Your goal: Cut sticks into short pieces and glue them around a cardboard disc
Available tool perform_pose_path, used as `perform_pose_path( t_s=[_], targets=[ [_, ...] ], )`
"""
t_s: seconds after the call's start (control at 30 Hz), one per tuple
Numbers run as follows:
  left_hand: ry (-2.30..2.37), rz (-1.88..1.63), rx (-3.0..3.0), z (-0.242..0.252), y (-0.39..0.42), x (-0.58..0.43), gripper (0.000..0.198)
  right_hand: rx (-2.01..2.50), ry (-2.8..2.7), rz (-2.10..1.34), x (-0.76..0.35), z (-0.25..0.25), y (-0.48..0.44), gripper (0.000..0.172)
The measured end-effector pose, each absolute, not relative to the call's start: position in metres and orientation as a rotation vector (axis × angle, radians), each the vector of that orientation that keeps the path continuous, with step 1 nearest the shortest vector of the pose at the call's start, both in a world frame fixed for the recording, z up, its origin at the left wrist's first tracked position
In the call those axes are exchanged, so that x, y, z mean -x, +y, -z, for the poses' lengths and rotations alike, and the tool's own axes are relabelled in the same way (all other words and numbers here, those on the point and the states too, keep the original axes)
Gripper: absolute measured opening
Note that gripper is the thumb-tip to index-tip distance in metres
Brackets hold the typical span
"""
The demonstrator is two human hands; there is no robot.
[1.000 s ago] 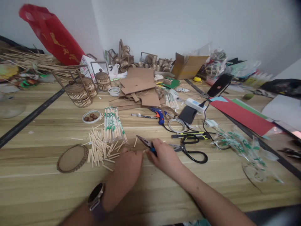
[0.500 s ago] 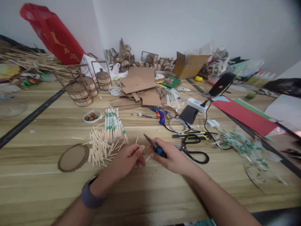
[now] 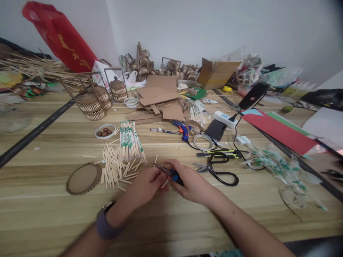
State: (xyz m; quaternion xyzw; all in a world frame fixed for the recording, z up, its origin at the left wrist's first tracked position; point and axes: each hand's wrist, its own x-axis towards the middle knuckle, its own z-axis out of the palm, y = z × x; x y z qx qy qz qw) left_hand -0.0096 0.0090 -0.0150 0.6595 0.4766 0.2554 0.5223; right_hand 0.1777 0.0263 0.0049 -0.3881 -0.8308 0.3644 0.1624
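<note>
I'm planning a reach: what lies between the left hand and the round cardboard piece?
In the head view, a heap of short pale sticks lies between the left hand and the round cardboard piece.

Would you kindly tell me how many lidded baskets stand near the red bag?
3: the front-left basket, the middle basket partly hidden behind it, and the right basket. More may be hidden behind them.

Craft workshop, identified by pliers (image 3: pixel 175 176), hot-glue gun (image 3: pixel 184 131) and cardboard sheets (image 3: pixel 159 89) at the wooden desk (image 3: pixel 48 214); miniature baskets (image 3: pixel 143 71), far side.
</note>
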Motion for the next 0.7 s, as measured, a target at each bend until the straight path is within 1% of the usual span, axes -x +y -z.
perform_pose_path(
  t_s=[0.07, 0.13, 0.3, 0.43, 0.5, 0.57, 0.63, 0.7],
  targets=[
    [1.128, -0.626, -1.562, 0.015, 0.008, 0.009, 0.033, 1.060, -2.352, -1.046, -0.178, -0.003, 0.026, 0.060],
    [1.107, -0.633, -1.526, 0.015, 0.008, 0.009, 0.032, 1.013, -2.309, -1.070, -0.178, -0.002, 0.025, 0.061],
    [1.004, -0.582, -1.405, 0.016, 0.008, 0.008, 0.036, 0.951, -2.222, -1.097, -0.176, -0.003, 0.024, 0.053],
    [0.933, -0.549, -1.274, 0.016, 0.008, 0.009, 0.045, 0.927, -2.226, -1.094, -0.175, -0.001, 0.024, 0.048],
    [0.935, -0.551, -1.242, 0.016, 0.009, 0.009, 0.050, 0.899, -2.230, -1.030, -0.175, 0.001, 0.026, 0.047],
    [0.968, -0.583, -1.210, 0.015, 0.010, 0.009, 0.053, 0.887, -2.200, -0.884, -0.175, 0.004, 0.028, 0.046],
    [0.997, -0.664, -1.158, 0.012, 0.011, 0.009, 0.052, 0.928, -2.126, -0.743, -0.175, 0.007, 0.029, 0.047],
    [1.014, -0.770, -1.087, 0.011, 0.011, 0.008, 0.048, 0.997, -2.057, -0.678, -0.173, 0.010, 0.029, 0.052]
  ],
)
